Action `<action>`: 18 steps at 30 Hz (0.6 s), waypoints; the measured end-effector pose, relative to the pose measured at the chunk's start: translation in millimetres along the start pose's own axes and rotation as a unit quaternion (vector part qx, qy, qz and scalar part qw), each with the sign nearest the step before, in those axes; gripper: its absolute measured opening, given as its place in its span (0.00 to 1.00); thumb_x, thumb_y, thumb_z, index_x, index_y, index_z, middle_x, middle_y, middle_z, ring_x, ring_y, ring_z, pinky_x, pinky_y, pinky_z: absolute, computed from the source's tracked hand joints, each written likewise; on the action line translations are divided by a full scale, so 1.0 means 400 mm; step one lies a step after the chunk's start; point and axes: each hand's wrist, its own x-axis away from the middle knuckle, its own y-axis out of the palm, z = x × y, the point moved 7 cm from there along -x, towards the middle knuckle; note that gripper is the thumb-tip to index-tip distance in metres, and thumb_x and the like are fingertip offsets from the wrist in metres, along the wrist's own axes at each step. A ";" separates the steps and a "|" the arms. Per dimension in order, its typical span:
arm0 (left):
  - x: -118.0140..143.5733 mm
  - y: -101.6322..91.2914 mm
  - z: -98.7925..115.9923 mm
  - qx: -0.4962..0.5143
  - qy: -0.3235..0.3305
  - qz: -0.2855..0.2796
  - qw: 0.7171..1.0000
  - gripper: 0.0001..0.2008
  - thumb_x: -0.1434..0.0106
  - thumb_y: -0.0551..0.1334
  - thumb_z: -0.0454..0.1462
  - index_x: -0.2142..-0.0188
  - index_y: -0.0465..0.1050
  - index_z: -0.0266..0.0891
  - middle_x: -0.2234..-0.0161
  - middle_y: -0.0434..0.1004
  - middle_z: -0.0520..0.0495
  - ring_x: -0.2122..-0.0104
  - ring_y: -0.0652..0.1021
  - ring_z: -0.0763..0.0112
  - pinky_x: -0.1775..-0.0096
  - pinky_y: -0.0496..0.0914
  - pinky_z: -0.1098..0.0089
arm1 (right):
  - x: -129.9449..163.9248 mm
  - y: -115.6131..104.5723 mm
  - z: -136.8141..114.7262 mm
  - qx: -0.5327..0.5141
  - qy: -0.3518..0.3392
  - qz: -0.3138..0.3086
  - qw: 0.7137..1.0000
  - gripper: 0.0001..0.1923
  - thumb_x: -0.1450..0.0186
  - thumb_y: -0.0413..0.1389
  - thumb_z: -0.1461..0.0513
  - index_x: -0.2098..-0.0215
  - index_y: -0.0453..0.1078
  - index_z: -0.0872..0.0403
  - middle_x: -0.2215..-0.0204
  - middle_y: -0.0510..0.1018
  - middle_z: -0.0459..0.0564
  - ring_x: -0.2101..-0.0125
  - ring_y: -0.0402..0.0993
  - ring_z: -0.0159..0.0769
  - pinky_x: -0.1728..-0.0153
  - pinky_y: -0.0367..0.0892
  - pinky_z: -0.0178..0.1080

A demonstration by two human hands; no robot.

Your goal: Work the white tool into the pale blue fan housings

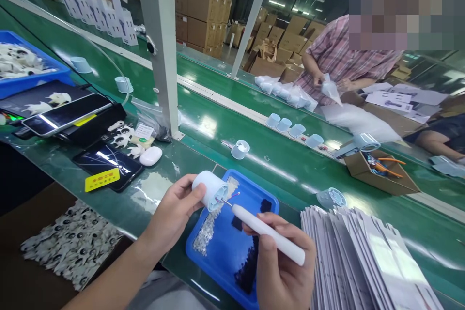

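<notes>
Left hand [174,213] grips a white cylinder [210,189]. Right hand [281,261] clasps a white screwdriver [267,234], tip in the cylinder's mouth. Blue tray [221,256] lies beneath both.

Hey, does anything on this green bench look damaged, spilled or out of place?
One thing: the black smartphone with the yellow sticker shows crack lines across its screen. The left hand holds a white cylindrical housing; the right hand holds a white pen-shaped screwdriver.

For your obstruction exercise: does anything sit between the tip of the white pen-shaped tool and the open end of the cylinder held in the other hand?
Nothing visible blocks it. The white tool in the right hand has its metal tip at the open end of the white cylinder, gripped by the left hand; only thin wires show there.
</notes>
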 end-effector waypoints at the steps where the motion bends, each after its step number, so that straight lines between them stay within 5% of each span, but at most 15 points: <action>1: 0.002 0.002 -0.001 -0.001 -0.002 -0.001 1.000 0.07 0.41 0.65 0.41 0.64 0.75 0.42 0.67 0.78 0.51 0.66 0.77 0.71 0.62 0.72 0.72 | 0.001 0.003 -0.001 0.001 0.004 0.003 1.000 0.06 0.35 0.56 0.61 0.60 0.63 0.50 0.61 0.74 0.49 0.71 0.79 0.35 0.69 0.77 0.44; 9: 0.007 0.009 -0.004 -0.013 0.007 -0.013 1.000 0.07 0.41 0.65 0.42 0.64 0.74 0.42 0.69 0.75 0.52 0.67 0.74 0.72 0.64 0.70 0.73 | 0.013 0.016 0.008 0.005 0.053 0.040 0.998 0.09 0.35 0.57 0.57 0.61 0.62 0.50 0.61 0.73 0.49 0.69 0.78 0.35 0.67 0.77 0.43; 18: 0.012 0.026 -0.012 -0.013 -0.018 -0.023 0.999 0.08 0.40 0.64 0.42 0.63 0.73 0.42 0.68 0.72 0.52 0.68 0.71 0.74 0.64 0.68 0.74 | 0.024 0.019 0.019 0.000 -0.005 0.035 0.999 0.06 0.34 0.56 0.60 0.61 0.62 0.50 0.61 0.73 0.50 0.68 0.78 0.35 0.68 0.76 0.42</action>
